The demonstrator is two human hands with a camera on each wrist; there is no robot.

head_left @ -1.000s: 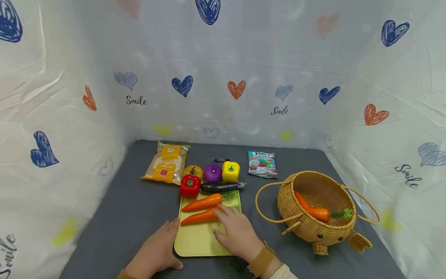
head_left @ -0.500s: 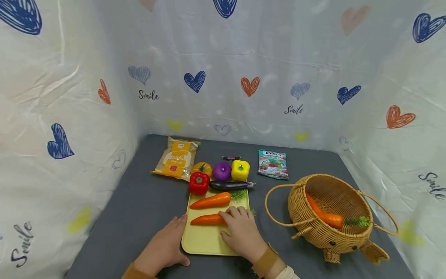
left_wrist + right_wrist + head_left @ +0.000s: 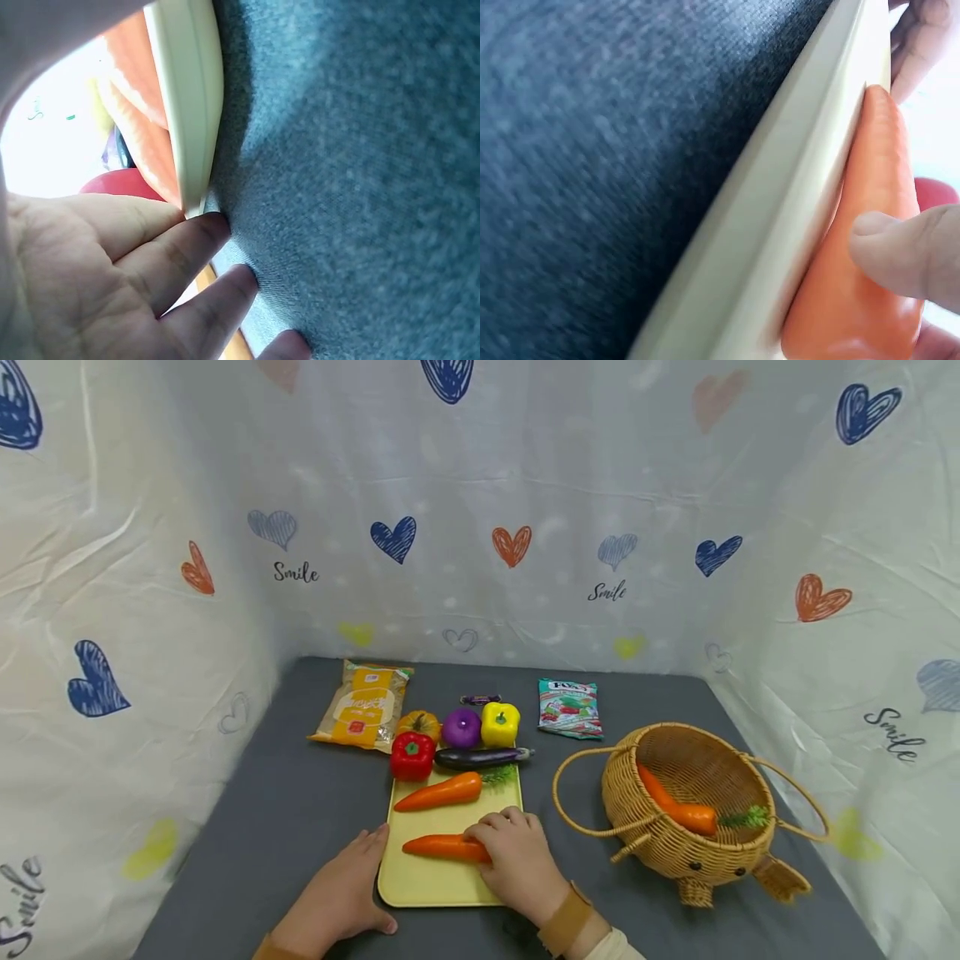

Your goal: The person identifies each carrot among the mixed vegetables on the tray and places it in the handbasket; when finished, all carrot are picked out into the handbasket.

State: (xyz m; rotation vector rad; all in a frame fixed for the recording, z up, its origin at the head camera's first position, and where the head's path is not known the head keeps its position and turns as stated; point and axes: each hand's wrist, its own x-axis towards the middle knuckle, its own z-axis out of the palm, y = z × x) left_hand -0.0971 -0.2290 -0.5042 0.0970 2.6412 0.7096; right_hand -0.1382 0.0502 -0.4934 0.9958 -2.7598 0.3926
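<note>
My right hand (image 3: 521, 864) grips the nearer carrot (image 3: 442, 847) round its thick end, on the yellow tray (image 3: 427, 892). Its thumb lies along the carrot (image 3: 862, 300) in the right wrist view; the green top is hidden under the hand. My left hand (image 3: 345, 885) rests at the tray's left edge with fingers straight and thumb spread, touching the rim (image 3: 196, 112) in the left wrist view. A second carrot (image 3: 438, 793) lies farther up the tray. Beyond it are a red bell pepper (image 3: 412, 757) and an eggplant (image 3: 480, 759).
Behind the eggplant stand a pumpkin (image 3: 420, 723), a purple round vegetable (image 3: 461, 729) and a yellow pepper (image 3: 499, 725). A grain bag (image 3: 366, 706), a small dark wrapper (image 3: 480, 700) and a candy bag (image 3: 569, 708) lie farther back. Right of the tray, a wicker basket (image 3: 622, 789) holds a carrot (image 3: 693, 818).
The nearer carrot has shifted down the tray toward me, away from the other carrot, with my right hand now closed round it. My left hand stays at the tray edge. The head view swayed.
</note>
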